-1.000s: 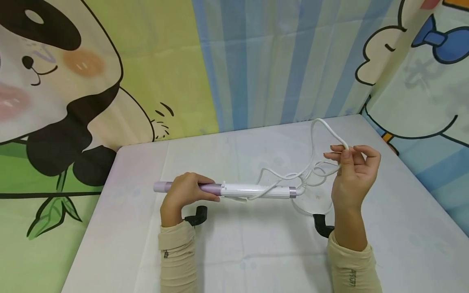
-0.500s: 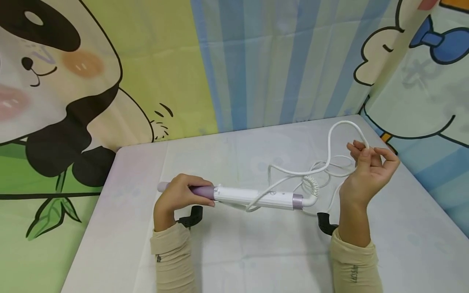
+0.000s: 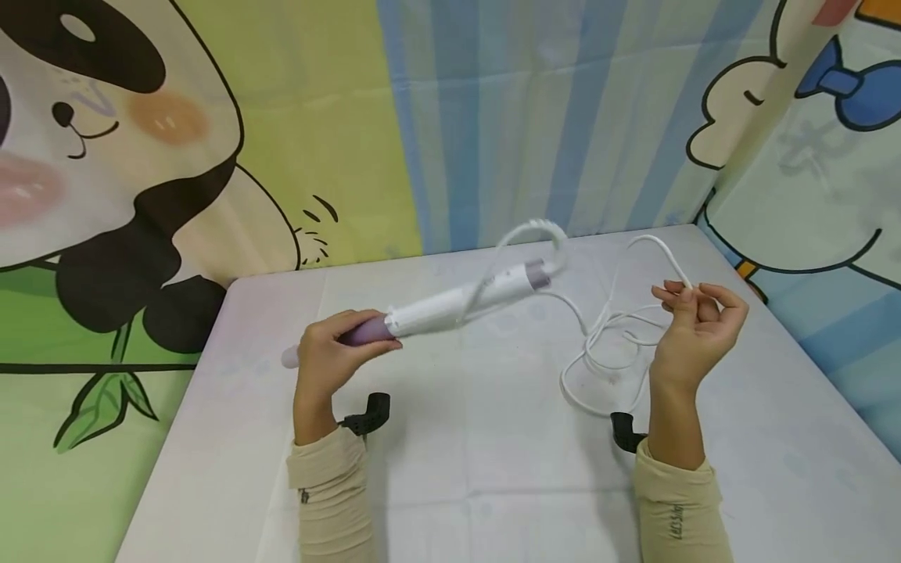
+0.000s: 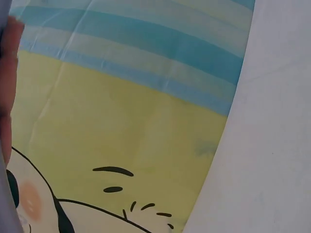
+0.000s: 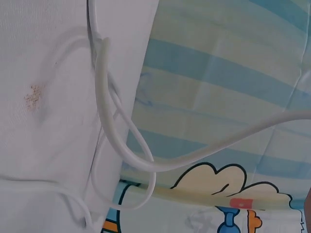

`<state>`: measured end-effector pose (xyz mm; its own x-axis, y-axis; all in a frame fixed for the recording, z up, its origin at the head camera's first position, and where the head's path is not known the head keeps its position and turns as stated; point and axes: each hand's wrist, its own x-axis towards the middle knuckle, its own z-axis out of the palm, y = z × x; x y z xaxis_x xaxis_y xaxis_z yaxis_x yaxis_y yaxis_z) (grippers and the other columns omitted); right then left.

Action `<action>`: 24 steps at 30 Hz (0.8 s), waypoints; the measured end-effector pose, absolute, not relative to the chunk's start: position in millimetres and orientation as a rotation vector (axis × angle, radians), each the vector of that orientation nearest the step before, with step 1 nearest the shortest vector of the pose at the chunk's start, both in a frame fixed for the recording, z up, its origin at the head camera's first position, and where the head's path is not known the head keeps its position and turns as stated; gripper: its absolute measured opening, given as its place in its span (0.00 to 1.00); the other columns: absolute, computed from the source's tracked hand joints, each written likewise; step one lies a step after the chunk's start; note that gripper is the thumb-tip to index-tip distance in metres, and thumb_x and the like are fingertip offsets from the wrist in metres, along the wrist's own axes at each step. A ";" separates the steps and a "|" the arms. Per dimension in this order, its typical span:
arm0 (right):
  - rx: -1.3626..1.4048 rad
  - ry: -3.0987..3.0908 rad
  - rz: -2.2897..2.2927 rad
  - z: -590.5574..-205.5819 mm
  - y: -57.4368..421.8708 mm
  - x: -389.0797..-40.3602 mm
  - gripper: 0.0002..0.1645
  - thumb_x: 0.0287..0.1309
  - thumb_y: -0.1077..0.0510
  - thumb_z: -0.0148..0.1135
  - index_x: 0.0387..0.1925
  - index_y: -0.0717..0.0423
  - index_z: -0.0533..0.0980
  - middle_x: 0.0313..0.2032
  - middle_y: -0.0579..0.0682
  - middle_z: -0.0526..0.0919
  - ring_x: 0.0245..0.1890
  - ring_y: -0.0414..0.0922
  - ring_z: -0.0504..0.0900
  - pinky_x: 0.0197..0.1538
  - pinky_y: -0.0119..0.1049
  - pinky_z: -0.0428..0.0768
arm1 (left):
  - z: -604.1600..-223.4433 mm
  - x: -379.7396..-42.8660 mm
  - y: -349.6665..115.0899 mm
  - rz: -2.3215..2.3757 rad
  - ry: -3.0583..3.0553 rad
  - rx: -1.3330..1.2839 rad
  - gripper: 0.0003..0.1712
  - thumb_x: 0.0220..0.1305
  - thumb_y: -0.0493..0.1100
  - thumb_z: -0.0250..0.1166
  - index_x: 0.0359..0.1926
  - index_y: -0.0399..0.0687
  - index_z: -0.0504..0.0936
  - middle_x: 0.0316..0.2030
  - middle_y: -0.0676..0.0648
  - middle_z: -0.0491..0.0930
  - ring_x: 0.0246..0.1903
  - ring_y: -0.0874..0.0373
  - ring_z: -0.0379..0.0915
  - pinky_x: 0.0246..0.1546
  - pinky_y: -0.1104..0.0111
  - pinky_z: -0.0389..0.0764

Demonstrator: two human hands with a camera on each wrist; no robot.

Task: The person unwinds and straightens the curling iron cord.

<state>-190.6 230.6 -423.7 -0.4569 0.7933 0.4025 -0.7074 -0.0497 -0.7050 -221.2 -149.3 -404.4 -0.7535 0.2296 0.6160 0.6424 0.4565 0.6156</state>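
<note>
In the head view my left hand (image 3: 325, 363) grips the lilac barrel of a white curling iron (image 3: 457, 307). The iron is held above the table, its cord end tilted up to the right and slightly blurred. A strand of its white cord crosses over the handle. My right hand (image 3: 697, 336) pinches the cord between thumb and fingers, out to the right. Between the hands the cord (image 5: 160, 166) hangs in loose loops, some lying on the table. The left wrist view catches only a strip of fingers (image 4: 7, 92) at its left edge; the iron's held part is mostly hidden.
A white cloth covers the table (image 3: 493, 477). Patterned curtains (image 3: 493, 117) with cartoon animals stand along the back and both sides. Black mounts (image 3: 371, 414) sit at both wrists. A small brownish mark (image 5: 33, 97) shows on the cloth in the right wrist view.
The curling iron's cord end has swung up and away from me, lifting the cord with it. My right hand first drew the cord right, then came slightly back left.
</note>
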 end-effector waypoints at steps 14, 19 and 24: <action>-0.143 -1.036 1.898 -424.1 229.6 -191.1 0.13 0.53 0.70 0.58 0.40 0.65 0.67 0.28 0.59 0.79 0.25 0.48 0.83 0.37 0.31 0.77 | -426.7 -239.8 -171.4 -0.611 -2.591 0.153 0.20 0.50 0.42 0.69 0.46 0.43 0.79 0.42 0.36 0.78 0.42 0.39 0.70 0.44 0.51 0.62; -0.134 -1.521 1.918 -432.7 217.0 -193.0 0.09 0.58 0.67 0.55 0.41 0.60 0.70 0.29 0.49 0.82 0.28 0.38 0.84 0.38 0.25 0.76 | -442.2 -245.5 -182.4 -0.549 -2.659 0.395 0.19 0.48 0.36 0.67 0.45 0.41 0.80 0.43 0.32 0.74 0.45 0.36 0.64 0.48 0.47 0.57; -0.107 -2.208 1.797 -439.6 211.5 -195.3 0.17 0.63 0.59 0.50 0.52 0.61 0.67 0.44 0.51 0.81 0.42 0.33 0.81 0.44 0.18 0.72 | -453.1 -244.3 -204.7 -0.528 -2.769 0.655 0.20 0.51 0.40 0.65 0.46 0.38 0.77 0.43 0.30 0.75 0.46 0.34 0.65 0.48 0.45 0.56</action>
